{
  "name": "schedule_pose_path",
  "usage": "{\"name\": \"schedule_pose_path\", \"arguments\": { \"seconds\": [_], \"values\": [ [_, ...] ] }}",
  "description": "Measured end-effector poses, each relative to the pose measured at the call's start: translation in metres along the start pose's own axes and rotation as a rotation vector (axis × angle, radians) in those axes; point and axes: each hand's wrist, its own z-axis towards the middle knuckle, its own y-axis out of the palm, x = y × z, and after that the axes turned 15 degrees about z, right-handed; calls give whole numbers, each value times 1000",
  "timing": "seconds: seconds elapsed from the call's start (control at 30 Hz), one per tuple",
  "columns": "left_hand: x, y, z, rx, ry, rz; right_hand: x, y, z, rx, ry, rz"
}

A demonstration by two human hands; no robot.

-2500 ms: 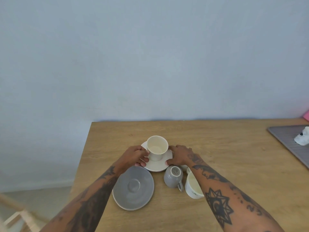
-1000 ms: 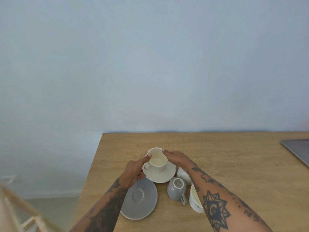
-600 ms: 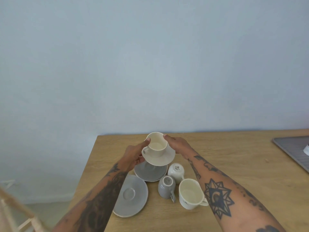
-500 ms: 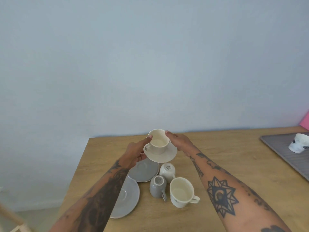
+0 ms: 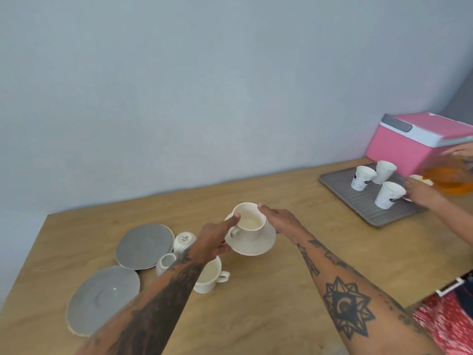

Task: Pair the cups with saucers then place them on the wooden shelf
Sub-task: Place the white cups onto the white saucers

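Cream cup on its saucer, held up over the wooden table

Left hand (image 5: 213, 242) and right hand (image 5: 281, 221) grip the cream saucer (image 5: 253, 245) with the cream cup (image 5: 249, 221) upright on it, thumbs on the rim. Two grey saucers (image 5: 144, 245) and three more cups (image 5: 208, 276) rest on the table (image 5: 268, 303) below.

pink cooler (image 5: 407, 144), paper cups (image 5: 363, 178) on grey tray (image 5: 340, 184).

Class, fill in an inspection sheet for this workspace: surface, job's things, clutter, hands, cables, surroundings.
Surface: wooden table.
Job's things: cream cup on cream saucer, held up; two grey saucers; three loose cups.
Clutter: grey tray with paper cups, pink cooler.
Hands: left hand and right hand grip the set.
Cables: nothing seen.
Surroundings: plain wall; another person's hand at the tray.
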Motion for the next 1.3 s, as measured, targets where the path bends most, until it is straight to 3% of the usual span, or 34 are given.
{"name": "schedule_pose_path", "arguments": {
  "seconds": [0.3, 1.1, 1.2, 1.3],
  "values": [
    [-28, 45, -17, 58, -30, 80, 56, -21, -4, -60, 78, 30],
    [-68, 79, -32, 136, -123, 157, 88, -18, -37, -75, 99, -68],
    [-63, 78, -38, 106, -104, 242, 86, -18, -35, -65, 103, -87],
    [-44, 70, -52, -26, -111, 387, 72, -16, -32, -11, 62, -127]
  ]
}}
